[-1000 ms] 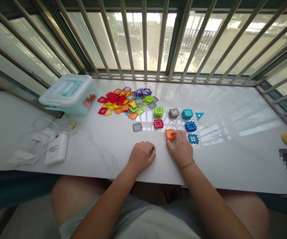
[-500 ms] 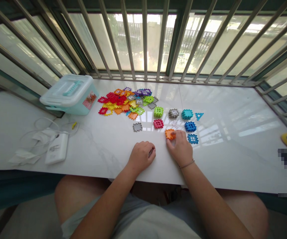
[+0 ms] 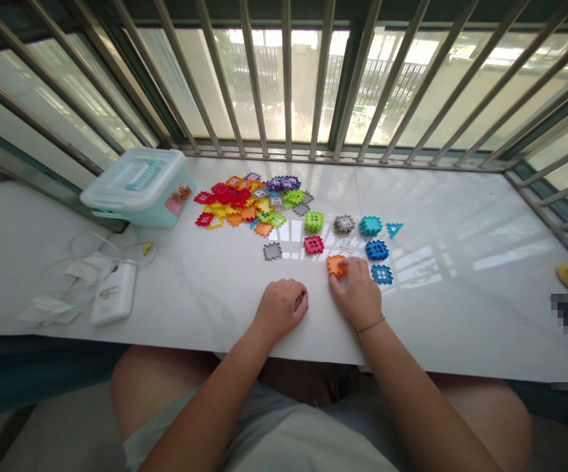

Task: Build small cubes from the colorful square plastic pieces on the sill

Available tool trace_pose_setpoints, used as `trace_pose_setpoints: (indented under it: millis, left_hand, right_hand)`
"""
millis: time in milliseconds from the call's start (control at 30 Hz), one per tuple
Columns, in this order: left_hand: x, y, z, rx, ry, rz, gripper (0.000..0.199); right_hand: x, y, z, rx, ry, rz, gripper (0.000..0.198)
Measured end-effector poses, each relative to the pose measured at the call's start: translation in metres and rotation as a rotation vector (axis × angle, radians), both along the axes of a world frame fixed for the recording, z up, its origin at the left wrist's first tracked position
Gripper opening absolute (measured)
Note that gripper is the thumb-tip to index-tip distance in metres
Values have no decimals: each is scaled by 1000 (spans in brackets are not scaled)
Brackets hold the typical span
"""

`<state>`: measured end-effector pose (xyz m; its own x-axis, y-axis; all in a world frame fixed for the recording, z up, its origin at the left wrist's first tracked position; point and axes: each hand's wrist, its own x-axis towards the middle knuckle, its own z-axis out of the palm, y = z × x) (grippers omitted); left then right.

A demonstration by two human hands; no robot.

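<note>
My right hand (image 3: 357,292), with a thin bracelet at its wrist, grips an orange square building tile (image 3: 336,265) by its right side between thumb and fingers. The tile lies on the table, its right edge partly covered. To the left, my left hand (image 3: 284,306) rests on the tabletop in a loose fist, and no piece shows in it. Just beyond the right hand sit a blue window tile (image 3: 382,275), a blue tile stack (image 3: 377,250), a pinkish-red stack (image 3: 313,245) and a white piece (image 3: 346,245). A single grey tile (image 3: 273,251) lies farther left.
Behind are green (image 3: 314,221), grey (image 3: 344,224) and teal (image 3: 370,226) stacks and a blue triangle (image 3: 394,230). A mixed tile heap (image 3: 235,200) lies left of them. A lidded box (image 3: 139,187), a white power bank (image 3: 113,293) and cables occupy the left. Window bars line the back.
</note>
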<state>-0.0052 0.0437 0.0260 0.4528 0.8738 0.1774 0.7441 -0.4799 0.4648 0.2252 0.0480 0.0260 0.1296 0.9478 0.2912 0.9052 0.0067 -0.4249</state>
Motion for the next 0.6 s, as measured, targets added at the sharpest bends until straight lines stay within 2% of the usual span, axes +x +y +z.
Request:
trace_pose_setpoints:
  millis: [600]
  left_hand:
    - [0, 0, 0, -2, -5, -4, 6]
  right_hand:
    - [0, 0, 0, -18, 6, -1, 31]
